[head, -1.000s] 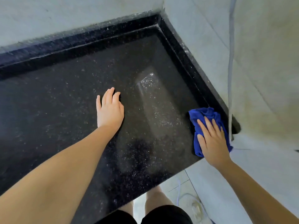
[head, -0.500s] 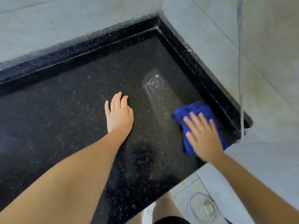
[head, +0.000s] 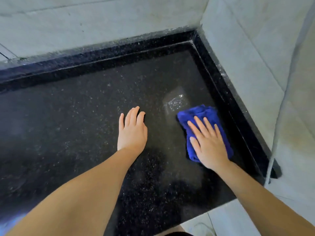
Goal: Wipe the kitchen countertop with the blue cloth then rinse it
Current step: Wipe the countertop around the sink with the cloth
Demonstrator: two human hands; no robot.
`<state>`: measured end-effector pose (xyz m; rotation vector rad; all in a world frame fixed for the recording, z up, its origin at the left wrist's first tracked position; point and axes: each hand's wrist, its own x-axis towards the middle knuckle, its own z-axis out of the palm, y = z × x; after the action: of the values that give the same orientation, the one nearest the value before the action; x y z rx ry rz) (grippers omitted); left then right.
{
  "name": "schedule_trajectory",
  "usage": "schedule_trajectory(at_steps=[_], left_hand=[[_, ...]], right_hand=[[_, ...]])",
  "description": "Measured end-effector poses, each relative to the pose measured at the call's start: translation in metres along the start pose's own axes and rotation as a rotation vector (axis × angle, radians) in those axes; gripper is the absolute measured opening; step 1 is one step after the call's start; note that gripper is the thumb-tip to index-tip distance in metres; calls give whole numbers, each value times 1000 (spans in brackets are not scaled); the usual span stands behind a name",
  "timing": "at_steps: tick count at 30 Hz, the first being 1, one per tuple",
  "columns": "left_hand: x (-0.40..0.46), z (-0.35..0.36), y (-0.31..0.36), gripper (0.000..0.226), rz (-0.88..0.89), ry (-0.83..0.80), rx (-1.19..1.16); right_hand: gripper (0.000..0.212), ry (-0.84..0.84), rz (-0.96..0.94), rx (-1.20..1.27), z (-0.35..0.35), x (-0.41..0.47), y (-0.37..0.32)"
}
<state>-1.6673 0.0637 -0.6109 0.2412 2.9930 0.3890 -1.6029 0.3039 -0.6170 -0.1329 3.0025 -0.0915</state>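
Blue cloth point(head: 207, 114) lies bunched on the black speckled worktop point(head: 76, 120), near its right edge and a little short of the far right corner, just inside the raised black rim point(head: 238, 106) that runs along the wall side. We see our right hand point(head: 208, 143) laid flat on top of it, palm down, fingers straight and slightly spread, pointing away from us toward the far left; the grip here is released, the hand pressing the cloth rather than grasping it. Folds of the cloth show beyond the fingertips and along both sides of the hand. The right forearm comes in from the lower right corner of the view, angled up and inward.

Our left hand point(head: 132, 132) rests palm down on the bare worktop, well apart from the cloth and nearer the middle. Its fingers are straight and held close together, pointing toward the far edge, so this grip is released too and holds nothing. The left forearm stretches in from the lower left.

A pale glint point(head: 176, 101) sits on the worktop just beyond the cloth. Light tiled walls point(head: 255, 48) meet at the far right corner.
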Motion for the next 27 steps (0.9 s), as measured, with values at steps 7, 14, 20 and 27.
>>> schedule_trajectory(at_steps=[7, 14, 20, 27], left_hand=[[2, 2, 1, 47, -46, 15, -22], [2, -1, 2, 49, -111, 46, -111], [2, 3, 3, 48, -123, 49, -67], [3, 5, 1, 47, -134, 93, -143]], right_hand=[[51, 37, 109, 105, -14, 151, -34], [51, -114, -458, 44, -8, -4, -14], [53, -46, 208, 126, -27, 164, -6], [52, 19, -373, 35, -1, 30, -51]])
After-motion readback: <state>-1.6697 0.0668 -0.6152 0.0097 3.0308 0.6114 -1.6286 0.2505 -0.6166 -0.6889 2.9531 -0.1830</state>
